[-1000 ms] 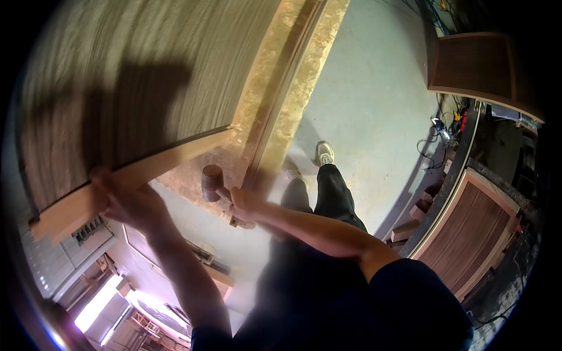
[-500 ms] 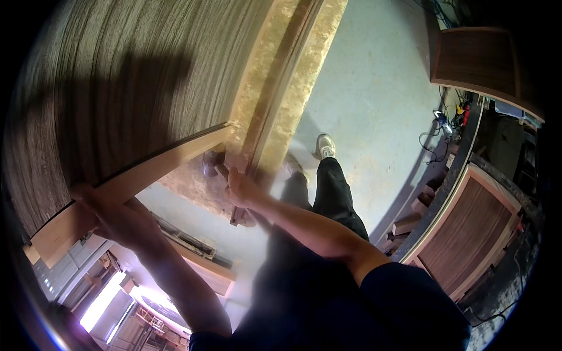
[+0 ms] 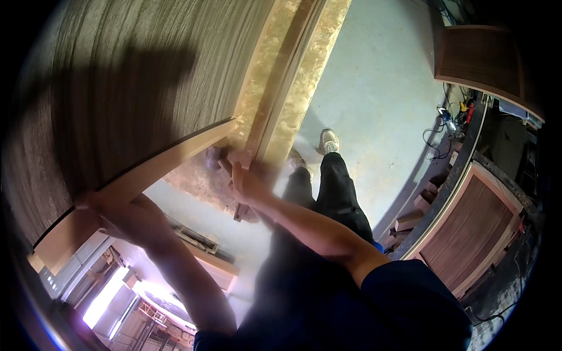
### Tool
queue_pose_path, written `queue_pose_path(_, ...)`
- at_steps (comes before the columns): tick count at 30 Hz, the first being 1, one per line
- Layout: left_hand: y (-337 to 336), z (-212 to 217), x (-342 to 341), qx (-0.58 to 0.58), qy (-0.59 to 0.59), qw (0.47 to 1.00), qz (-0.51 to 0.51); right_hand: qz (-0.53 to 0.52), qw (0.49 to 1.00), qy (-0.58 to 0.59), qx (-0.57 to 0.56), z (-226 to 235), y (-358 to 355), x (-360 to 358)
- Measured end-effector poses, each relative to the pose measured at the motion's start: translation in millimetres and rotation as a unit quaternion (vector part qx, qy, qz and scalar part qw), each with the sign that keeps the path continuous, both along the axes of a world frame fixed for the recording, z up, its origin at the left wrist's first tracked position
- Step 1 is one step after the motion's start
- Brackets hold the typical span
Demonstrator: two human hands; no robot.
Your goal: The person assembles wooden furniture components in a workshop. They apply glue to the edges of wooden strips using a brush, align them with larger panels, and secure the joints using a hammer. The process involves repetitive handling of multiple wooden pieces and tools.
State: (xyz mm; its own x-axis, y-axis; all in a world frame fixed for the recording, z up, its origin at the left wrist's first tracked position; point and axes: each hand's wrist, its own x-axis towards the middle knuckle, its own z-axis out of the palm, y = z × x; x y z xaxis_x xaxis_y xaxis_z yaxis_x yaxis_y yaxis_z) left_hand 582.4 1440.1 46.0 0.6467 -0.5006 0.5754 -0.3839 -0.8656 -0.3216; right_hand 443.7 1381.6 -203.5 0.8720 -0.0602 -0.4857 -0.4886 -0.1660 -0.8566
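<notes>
A large wood-grain panel (image 3: pixel 146 76) fills the upper left, with a pale wooden strip (image 3: pixel 170 153) along its near edge. My left hand (image 3: pixel 126 219) is closed round the strip near its left end, its fingertips reaching the panel's edge. By the strip's right end, my right hand (image 3: pixel 246 184) is closed on a short brown piece like a handle; the rest of it is partly hidden and its kind is unclear. A rounded dark thing (image 3: pixel 214 157) shows just left of that hand, under the strip.
A worn, yellowish bench board (image 3: pixel 310 76) with a long wooden rail runs beside the panel. Framed dark wood panels (image 3: pixel 468 228) lie at right, near wood offcuts (image 3: pixel 410 220) and cables (image 3: pixel 433 137) on the floor. A bright light (image 3: pixel 105 297) shows at lower left.
The view has shifted slightly. My left hand stays on the strip, and my right hand keeps its closed grip in nearly the same place.
</notes>
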Motion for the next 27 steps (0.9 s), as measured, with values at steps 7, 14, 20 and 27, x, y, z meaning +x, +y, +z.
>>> queue_pose_path(7, -25.0, -9.7, -2.9, -0.06, 0.016, 0.998, 0.022, 0.026, 0.999, -0.005, -0.032, -7.2, 5.2, -6.1)
queue_pose_path(14, -20.2, -10.0, 20.2, -0.358, 0.119, 0.92, -0.105, 0.087, 0.995, -0.045, -0.018, -27.7, 24.6, -11.9)
queue_pose_path(20, -48.3, 2.2, 17.3, -0.575, 0.186, 0.787, -0.128, 0.318, 0.948, -0.016, -0.001, -14.9, 6.8, 1.6)
queue_pose_path(27, -79.5, 17.2, 8.3, -0.648, 0.197, 0.726, -0.122, 0.274, 0.958, -0.054, 0.068, 45.3, -21.0, 14.5)
